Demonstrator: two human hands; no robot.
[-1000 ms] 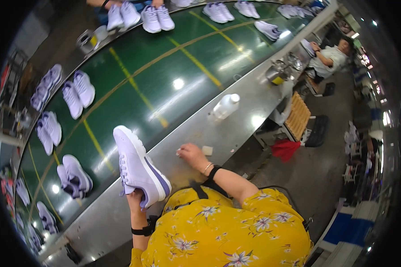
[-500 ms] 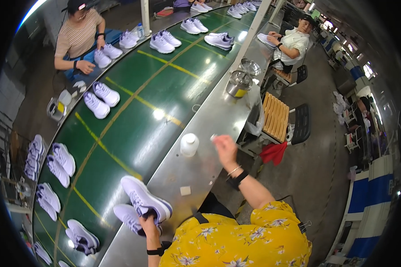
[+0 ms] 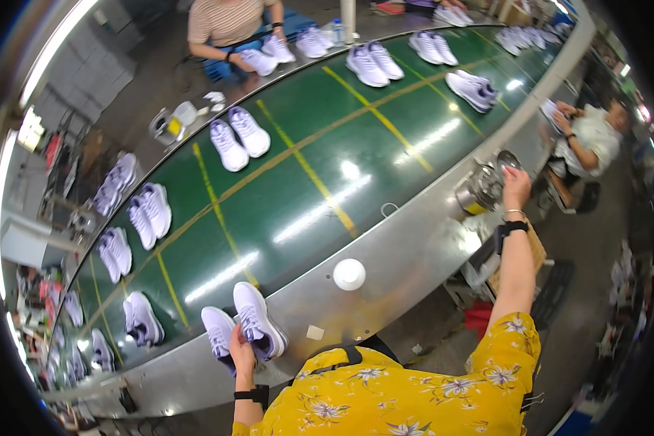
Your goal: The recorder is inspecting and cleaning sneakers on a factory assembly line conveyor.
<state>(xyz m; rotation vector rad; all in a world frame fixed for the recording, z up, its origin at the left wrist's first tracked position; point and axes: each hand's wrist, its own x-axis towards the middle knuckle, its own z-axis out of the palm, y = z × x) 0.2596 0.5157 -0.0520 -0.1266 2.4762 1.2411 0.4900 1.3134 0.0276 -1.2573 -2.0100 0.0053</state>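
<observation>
At the lower left, my left hand (image 3: 243, 353) is closed on a lavender sneaker (image 3: 260, 320), its fingers at the shoe's side by the collar. Beside it, partly behind the hand, lies the matching sneaker (image 3: 218, 336). My right arm is stretched far to the right. My right hand (image 3: 516, 190) has its fingers pinched together at a round metal lid (image 3: 509, 160), next to a metal can (image 3: 478, 190). What those fingers hold is too small to make out. A white bottle (image 3: 349, 274) and a small pale square (image 3: 315, 332) lie between my hands on the metal ledge (image 3: 407, 291).
A green conveyor belt (image 3: 298, 211) with yellow lines carries several pairs of lavender sneakers (image 3: 240, 138). Across it, a person (image 3: 232, 29) handles shoes beside another metal can (image 3: 168, 125). At the far right sits a person in white (image 3: 592, 142). A wooden-slatted chair (image 3: 534, 251) stands beyond the ledge.
My right hand has moved away to the far right, from near the bottle to the metal can and lid. The view has turned. My left hand stays on the sneaker.
</observation>
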